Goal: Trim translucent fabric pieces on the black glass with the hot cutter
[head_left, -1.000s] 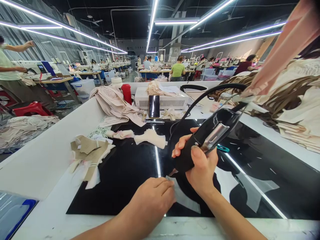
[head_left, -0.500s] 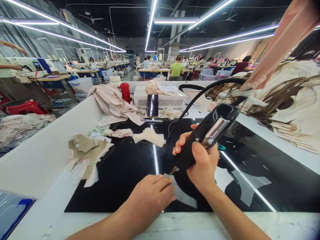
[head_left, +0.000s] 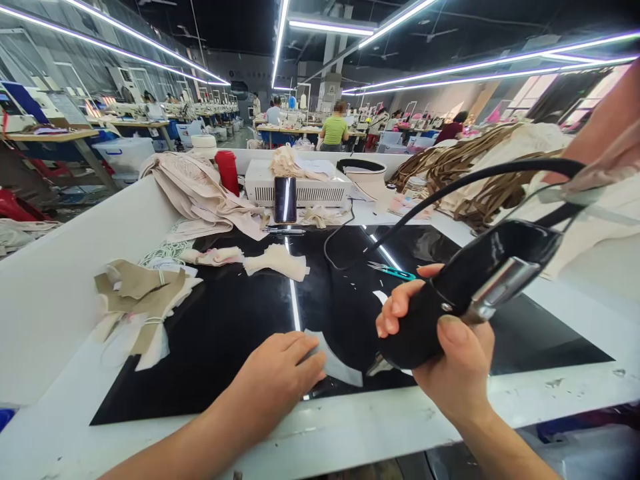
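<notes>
My right hand [head_left: 463, 360] is wrapped around a black corded handheld tool [head_left: 475, 277] with a silver lever along its side. The tool's metal tip [head_left: 379, 365] points down and left, low over the glossy black sheet [head_left: 225, 340] and apart from the piece by my left hand. A curved, translucent whitish piece [head_left: 337, 360] lies on that sheet. My left hand [head_left: 285, 363] has its fingers bent and pressed together on the piece's left end, partly covering it. Partly hidden behind the tool, another white scrap [head_left: 381, 297] shows.
Teal-handled thread snips [head_left: 395, 271] lie beyond the tool. Cream fabric pieces [head_left: 277, 261] and a tied tan bundle [head_left: 143, 293] are on the left. A phone [head_left: 285, 200] leans against a white vented box [head_left: 320, 189]. The tool's black cable [head_left: 450, 190] arches rightward.
The tool in my right hand has moved right, its tip drawing away from the translucent piece. My left hand stays on that piece. The camera view has shifted, bringing the snips into fuller view.
</notes>
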### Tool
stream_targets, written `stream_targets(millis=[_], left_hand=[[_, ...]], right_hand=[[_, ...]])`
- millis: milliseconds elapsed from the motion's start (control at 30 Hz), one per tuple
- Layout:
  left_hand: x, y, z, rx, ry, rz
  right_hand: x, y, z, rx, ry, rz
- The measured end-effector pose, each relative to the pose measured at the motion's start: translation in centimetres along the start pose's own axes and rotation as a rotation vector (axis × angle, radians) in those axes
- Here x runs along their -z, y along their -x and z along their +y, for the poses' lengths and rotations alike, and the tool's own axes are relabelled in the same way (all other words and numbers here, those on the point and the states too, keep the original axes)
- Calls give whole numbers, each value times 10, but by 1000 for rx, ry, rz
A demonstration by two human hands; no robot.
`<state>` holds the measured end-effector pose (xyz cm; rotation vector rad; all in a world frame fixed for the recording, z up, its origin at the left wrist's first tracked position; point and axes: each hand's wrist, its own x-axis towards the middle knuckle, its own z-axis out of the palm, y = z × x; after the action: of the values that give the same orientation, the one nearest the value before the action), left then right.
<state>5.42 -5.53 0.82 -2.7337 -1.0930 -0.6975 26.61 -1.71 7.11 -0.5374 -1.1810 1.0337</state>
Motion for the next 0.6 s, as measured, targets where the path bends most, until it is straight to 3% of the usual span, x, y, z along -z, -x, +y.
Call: stream_targets(millis=[167, 467, 600], left_hand=[[-3, 3, -3, -8, -17, -13], [6, -1, -3, -12, -22, -44], [9, -3, -1, -75, -13, -19]], right_hand=[[-1, 1, -2, 3, -2, 49], [-9, 10, 8, 15, -18, -36], [-7, 11, 11, 19, -13, -36]])
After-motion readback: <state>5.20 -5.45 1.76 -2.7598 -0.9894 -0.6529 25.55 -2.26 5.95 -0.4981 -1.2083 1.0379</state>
